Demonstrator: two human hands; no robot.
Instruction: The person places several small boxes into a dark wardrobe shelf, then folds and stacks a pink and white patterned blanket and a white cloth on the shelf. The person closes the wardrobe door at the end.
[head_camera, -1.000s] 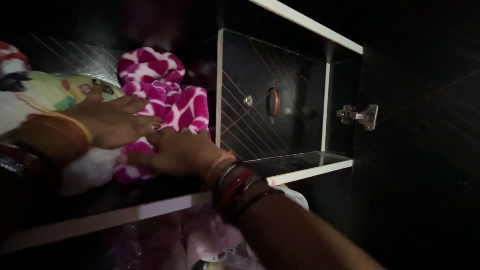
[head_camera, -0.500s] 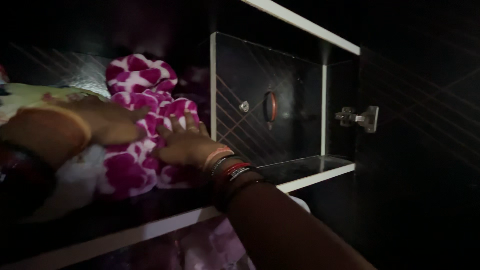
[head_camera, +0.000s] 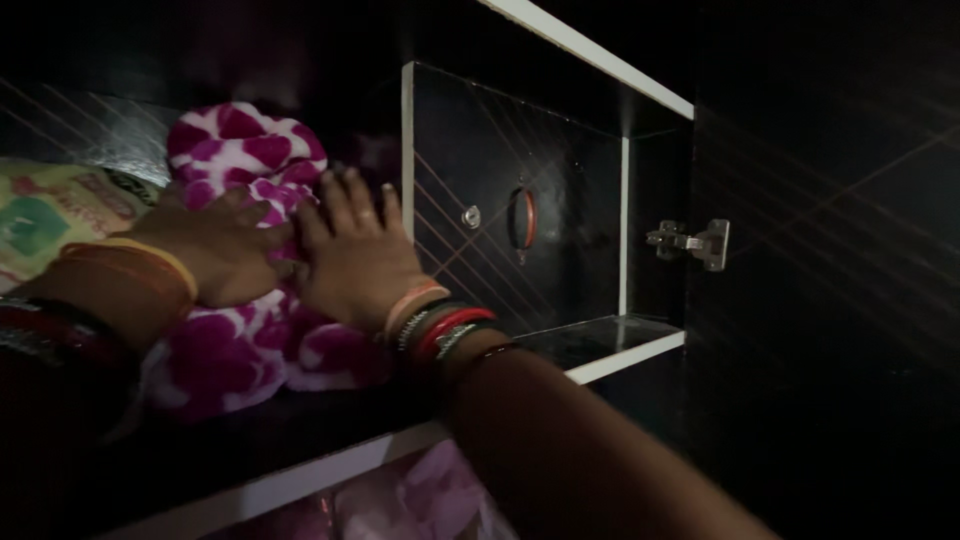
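— Pressing flat, both of them: the right hand (head_camera: 352, 258) is lying palm-down on the blanket (head_camera: 245, 300), fingers spread and pointing up toward the back of the cupboard, not closed around anything

— And the left hand (head_camera: 218, 252)?

— It is resting on the same blanket just beside the right one, fingers loosely curved over the fleece and touching it; I cannot tell whether it is pinching a fold or only pushing. Bangles (head_camera: 445, 328) are ringing the right wrist, and the forearm is running down to the lower right edge

— Where is the blanket sitting?

— On the shelf (head_camera: 300, 478), a pink-and-white fleece bundle bunched up against the dark back wall, with its top roll rising above both hands. A yellow-green cloth (head_camera: 50, 215) is lying just left of it, cut off by the frame

— What is hard to see?

— Most of the cupboard is sinking into darkness. The blanket's middle is hiding under the hands, the left forearm is blurring into shadow, and something pale pink below the shelf is too dim to name. To the right, a panel (head_camera: 510, 200) with a round handle and a hinge (head_camera: 690, 243) are showing faintly
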